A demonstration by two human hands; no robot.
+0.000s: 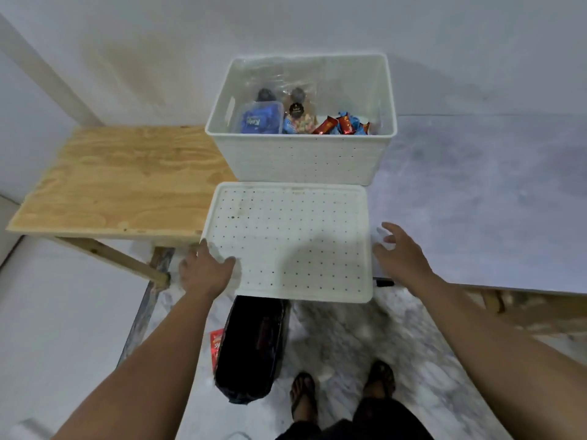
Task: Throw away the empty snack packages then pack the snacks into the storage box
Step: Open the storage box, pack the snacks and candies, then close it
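A white perforated storage box [301,157] stands open at the back of the table. Inside lie several snacks: a blue packet in a clear tub [260,120], a clear bag of sweets [297,120] and red and blue wrapped bars [341,123]. Its white perforated lid [289,236] lies flat in front of the box, overhanging the table edge. My left hand [206,268] grips the lid's near left corner, thumb on top. Just off the lid's right edge, my right hand [401,252] hovers with fingers spread, holding nothing.
A plywood tabletop [120,182] extends to the left and a grey table surface [476,198] to the right. On the floor below stands a black rubbish bag [254,344] with a red snack wrapper [217,344] beside it. My sandalled feet [343,392] stand on marble floor.
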